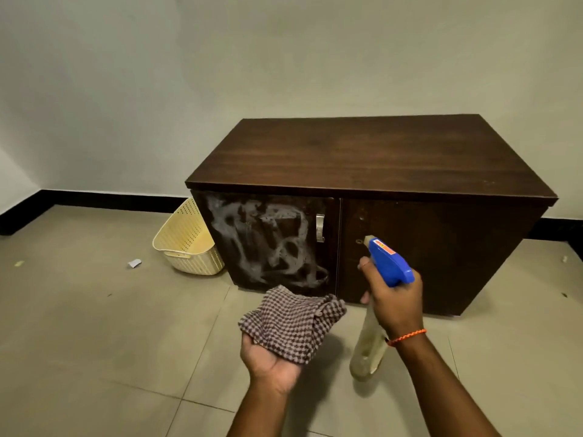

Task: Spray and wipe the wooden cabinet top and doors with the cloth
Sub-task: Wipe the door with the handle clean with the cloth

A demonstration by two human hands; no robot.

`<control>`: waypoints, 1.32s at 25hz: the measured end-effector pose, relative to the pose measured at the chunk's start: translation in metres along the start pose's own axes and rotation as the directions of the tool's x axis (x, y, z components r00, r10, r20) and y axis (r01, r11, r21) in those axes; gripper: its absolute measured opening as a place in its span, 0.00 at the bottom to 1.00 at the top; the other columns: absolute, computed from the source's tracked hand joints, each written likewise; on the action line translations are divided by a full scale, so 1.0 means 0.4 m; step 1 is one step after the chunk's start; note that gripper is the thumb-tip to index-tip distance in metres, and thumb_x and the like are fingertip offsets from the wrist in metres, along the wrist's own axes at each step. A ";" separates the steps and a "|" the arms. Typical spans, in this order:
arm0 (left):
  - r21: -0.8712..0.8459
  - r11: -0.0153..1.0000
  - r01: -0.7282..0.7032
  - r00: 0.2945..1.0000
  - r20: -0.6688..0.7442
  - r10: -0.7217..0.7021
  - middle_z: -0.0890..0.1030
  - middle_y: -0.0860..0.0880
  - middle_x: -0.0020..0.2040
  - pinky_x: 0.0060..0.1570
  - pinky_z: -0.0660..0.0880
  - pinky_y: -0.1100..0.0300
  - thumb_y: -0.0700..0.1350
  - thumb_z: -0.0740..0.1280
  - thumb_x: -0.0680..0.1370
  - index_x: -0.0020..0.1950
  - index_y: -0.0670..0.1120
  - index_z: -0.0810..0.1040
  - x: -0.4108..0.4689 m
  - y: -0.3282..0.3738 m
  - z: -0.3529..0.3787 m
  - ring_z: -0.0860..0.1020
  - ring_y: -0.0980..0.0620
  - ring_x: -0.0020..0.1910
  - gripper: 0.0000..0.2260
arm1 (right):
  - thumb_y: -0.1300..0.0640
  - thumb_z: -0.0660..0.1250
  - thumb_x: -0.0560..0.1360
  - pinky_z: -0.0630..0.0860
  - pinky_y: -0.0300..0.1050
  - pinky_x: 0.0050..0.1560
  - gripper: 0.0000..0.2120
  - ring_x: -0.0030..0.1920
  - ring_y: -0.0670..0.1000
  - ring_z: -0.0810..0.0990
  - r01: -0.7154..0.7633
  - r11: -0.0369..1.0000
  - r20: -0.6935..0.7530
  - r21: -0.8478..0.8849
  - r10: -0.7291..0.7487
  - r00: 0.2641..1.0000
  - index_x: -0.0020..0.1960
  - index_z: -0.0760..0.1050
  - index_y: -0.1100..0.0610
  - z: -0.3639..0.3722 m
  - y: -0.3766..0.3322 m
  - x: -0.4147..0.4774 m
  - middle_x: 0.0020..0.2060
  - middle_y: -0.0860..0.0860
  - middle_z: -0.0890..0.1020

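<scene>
A dark wooden cabinet [372, 159] stands against the wall. Its left door [271, 241] carries white smeared streaks and a metal handle [320, 228]; the right door [441, 250] looks dark and unstreaked. My left hand [271, 361] lies palm up in front of the left door and holds a bunched brown-and-white checked cloth [293, 323]. My right hand [394, 298] grips a spray bottle [369, 348] by its neck. The bottle's blue trigger head [389, 261] points at the right door, with my forefinger by the trigger.
A cream perforated plastic basket [186, 244] leans on the floor against the cabinet's left side. A small white paper scrap [135, 263] lies on the beige tiled floor [94, 342]. A black skirting runs along the wall's foot.
</scene>
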State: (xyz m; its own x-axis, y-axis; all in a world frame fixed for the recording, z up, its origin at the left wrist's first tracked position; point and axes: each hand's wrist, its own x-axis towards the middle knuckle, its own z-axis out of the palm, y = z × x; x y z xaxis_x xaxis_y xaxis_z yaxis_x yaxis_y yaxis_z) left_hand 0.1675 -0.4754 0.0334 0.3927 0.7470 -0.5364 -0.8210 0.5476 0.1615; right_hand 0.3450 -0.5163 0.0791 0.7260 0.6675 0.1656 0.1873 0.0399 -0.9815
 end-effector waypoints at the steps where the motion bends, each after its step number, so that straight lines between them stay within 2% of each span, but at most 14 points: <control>1: -0.026 0.999 -0.039 0.999 -0.004 0.039 0.84 0.30 0.50 0.36 0.81 0.33 0.61 0.53 0.84 0.66 0.39 0.75 0.011 0.021 -0.031 0.77 0.30 0.57 0.28 | 0.56 0.72 0.76 0.77 0.50 0.27 0.12 0.22 0.57 0.76 -0.009 1.000 -0.015 0.016 0.010 1.000 0.41 0.76 0.65 0.031 0.007 -0.010 0.26 0.67 0.75; 4: -0.074 0.992 -0.099 0.994 0.029 0.101 0.82 0.32 0.59 0.47 0.82 0.34 0.62 0.53 0.82 0.69 0.40 0.74 0.070 0.068 -0.085 0.76 0.31 0.61 0.29 | 0.53 0.72 0.76 0.78 0.53 0.29 0.14 0.22 0.57 0.77 -0.041 0.998 -0.065 0.054 0.044 0.997 0.41 0.77 0.63 0.089 0.021 -0.032 0.30 0.66 0.79; 6: -0.083 0.989 -0.119 0.993 0.004 0.120 0.79 0.34 0.64 0.51 0.79 0.34 0.64 0.52 0.82 0.67 0.42 0.75 0.084 0.101 -0.107 0.76 0.31 0.61 0.30 | 0.51 0.71 0.76 0.79 0.55 0.30 0.13 0.22 0.57 0.77 -0.066 0.997 -0.072 0.034 0.069 0.995 0.41 0.77 0.60 0.096 0.019 -0.039 0.32 0.65 0.81; 9: -0.091 0.982 -0.164 0.986 -0.008 0.164 0.80 0.36 0.62 0.45 0.81 0.33 0.64 0.52 0.81 0.65 0.45 0.77 0.086 0.160 -0.127 0.77 0.32 0.60 0.28 | 0.50 0.71 0.76 0.80 0.54 0.31 0.11 0.22 0.54 0.77 -0.041 0.999 -0.056 -0.006 0.040 0.998 0.42 0.77 0.57 0.106 0.007 -0.042 0.35 0.66 0.81; 11: -0.094 0.977 -0.190 0.982 -0.005 0.190 0.81 0.37 0.62 0.40 0.81 0.32 0.64 0.53 0.81 0.66 0.46 0.78 0.097 0.189 -0.140 0.77 0.33 0.61 0.29 | 0.51 0.71 0.76 0.80 0.54 0.30 0.11 0.23 0.57 0.78 -0.014 0.999 -0.050 -0.033 0.012 0.999 0.42 0.76 0.58 0.131 0.008 -0.045 0.36 0.67 0.81; 14: -0.102 0.975 -0.195 0.980 0.008 0.197 0.82 0.37 0.62 0.42 0.80 0.31 0.65 0.53 0.80 0.68 0.47 0.78 0.115 0.200 -0.160 0.77 0.33 0.63 0.29 | 0.51 0.71 0.76 0.79 0.51 0.28 0.13 0.23 0.59 0.78 0.000 0.999 -0.069 -0.054 -0.003 0.998 0.42 0.76 0.61 0.169 0.017 -0.047 0.35 0.67 0.81; 16: -0.087 0.978 -0.190 0.982 0.007 0.191 0.83 0.37 0.60 0.45 0.80 0.30 0.65 0.54 0.80 0.67 0.46 0.78 0.120 0.201 -0.158 0.77 0.33 0.62 0.28 | 0.51 0.71 0.76 0.77 0.47 0.26 0.12 0.22 0.55 0.79 -0.009 0.998 -0.114 -0.058 0.003 0.993 0.38 0.75 0.55 0.179 0.021 -0.045 0.33 0.66 0.80; 18: -0.082 0.977 -0.197 0.980 0.003 0.198 0.82 0.37 0.62 0.53 0.78 0.30 0.64 0.54 0.80 0.66 0.46 0.78 0.128 0.207 -0.159 0.77 0.33 0.63 0.28 | 0.51 0.71 0.76 0.75 0.42 0.24 0.13 0.21 0.52 0.78 -0.024 0.997 -0.150 -0.072 0.013 0.989 0.36 0.73 0.52 0.183 0.026 -0.046 0.30 0.65 0.79; 20: -0.090 0.973 -0.212 0.977 0.010 0.213 0.83 0.37 0.61 0.56 0.77 0.31 0.64 0.54 0.80 0.66 0.46 0.79 0.133 0.216 -0.159 0.77 0.34 0.63 0.28 | 0.49 0.70 0.76 0.72 0.37 0.22 0.14 0.22 0.55 0.79 -0.049 0.993 -0.147 -0.104 0.033 0.989 0.37 0.73 0.55 0.188 0.037 -0.049 0.29 0.67 0.78; 23: -0.099 0.971 -0.218 0.975 0.026 0.222 0.84 0.37 0.58 0.50 0.76 0.27 0.65 0.54 0.80 0.66 0.47 0.79 0.135 0.223 -0.165 0.78 0.34 0.62 0.28 | 0.48 0.70 0.76 0.71 0.36 0.21 0.15 0.24 0.58 0.79 -0.096 0.985 -0.124 -0.142 0.078 0.989 0.38 0.73 0.57 0.193 0.053 -0.061 0.31 0.69 0.78; 26: -0.113 0.969 -0.219 0.976 -0.027 0.217 0.82 0.37 0.63 0.50 0.78 0.29 0.65 0.54 0.80 0.67 0.46 0.79 0.130 0.221 -0.182 0.77 0.33 0.62 0.29 | 0.48 0.70 0.76 0.71 0.39 0.25 0.12 0.21 0.50 0.79 -0.150 0.971 -0.072 -0.188 0.139 0.988 0.39 0.73 0.53 0.198 0.072 -0.076 0.30 0.64 0.80; 28: -0.116 0.966 -0.231 0.972 -0.061 0.225 0.81 0.37 0.63 0.47 0.80 0.32 0.65 0.55 0.80 0.66 0.47 0.78 0.125 0.221 -0.191 0.78 0.33 0.61 0.28 | 0.48 0.69 0.77 0.70 0.36 0.24 0.12 0.20 0.48 0.78 -0.180 0.954 -0.023 -0.240 0.180 0.983 0.42 0.75 0.57 0.201 0.086 -0.087 0.27 0.60 0.78; 30: -0.115 0.965 -0.235 0.970 -0.092 0.225 0.80 0.37 0.63 0.52 0.78 0.34 0.65 0.55 0.80 0.66 0.47 0.78 0.124 0.223 -0.194 0.77 0.33 0.61 0.28 | 0.48 0.69 0.77 0.70 0.36 0.24 0.14 0.20 0.48 0.79 -0.202 0.934 0.002 -0.294 0.212 0.977 0.47 0.76 0.60 0.200 0.104 -0.096 0.27 0.60 0.78; 33: -0.103 0.965 -0.242 0.965 -0.128 0.228 0.78 0.36 0.65 0.59 0.72 0.32 0.66 0.56 0.79 0.69 0.47 0.77 0.131 0.221 -0.199 0.76 0.32 0.63 0.29 | 0.49 0.68 0.78 0.74 0.41 0.28 0.17 0.20 0.49 0.79 -0.237 0.914 0.010 -0.328 0.255 0.967 0.51 0.77 0.64 0.191 0.129 -0.103 0.36 0.64 0.83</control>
State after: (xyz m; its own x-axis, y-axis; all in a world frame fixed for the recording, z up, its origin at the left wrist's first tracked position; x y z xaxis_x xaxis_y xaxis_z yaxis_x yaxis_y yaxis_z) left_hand 0.0827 -0.4178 -0.0463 0.1389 0.7978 -0.5867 -0.9298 0.3090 0.2000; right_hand 0.2741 -0.4849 0.0141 0.7428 0.6634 -0.0908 0.2160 -0.3658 -0.9053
